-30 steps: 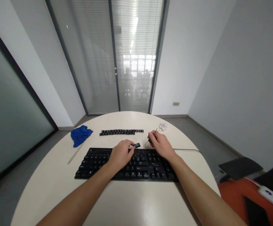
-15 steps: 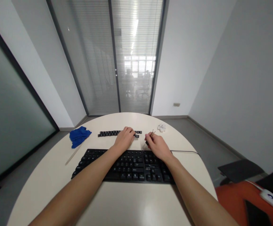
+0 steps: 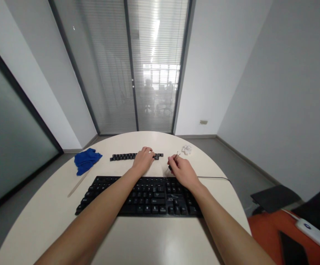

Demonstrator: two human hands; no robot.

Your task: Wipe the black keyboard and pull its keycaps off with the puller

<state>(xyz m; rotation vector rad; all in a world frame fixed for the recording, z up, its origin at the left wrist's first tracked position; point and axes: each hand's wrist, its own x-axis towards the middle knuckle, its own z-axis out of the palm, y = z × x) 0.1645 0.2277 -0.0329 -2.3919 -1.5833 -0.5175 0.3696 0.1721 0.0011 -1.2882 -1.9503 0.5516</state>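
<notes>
My left hand (image 3: 143, 160) is over the right part of a double row of loose black keycaps (image 3: 124, 156) on the table. Its curled fingertips are at a wide black keycap (image 3: 156, 158) just below the row's end; the thumb is mostly hidden. My right hand (image 3: 184, 169) is closed round a thin wire keycap puller (image 3: 177, 154), whose tip sticks up past the fingers. A small dark piece (image 3: 170, 168) shows under that hand, too small to identify. Nearer me lies a black keyboard (image 3: 152, 200), partly covered by both forearms.
A blue cloth (image 3: 87, 161) and a thin wooden stick (image 3: 78, 185) lie at the left of the round table (image 3: 146, 239). Crumpled white tissue (image 3: 186, 149) is beyond my right hand. The keyboard's cable (image 3: 213, 178) runs right. An orange chair (image 3: 270, 232) stands at lower right.
The view has shifted slightly. The wide keycap at my left fingertips has moved closer to the row and sits straighter. My right hand still grips the puller in much the same place.
</notes>
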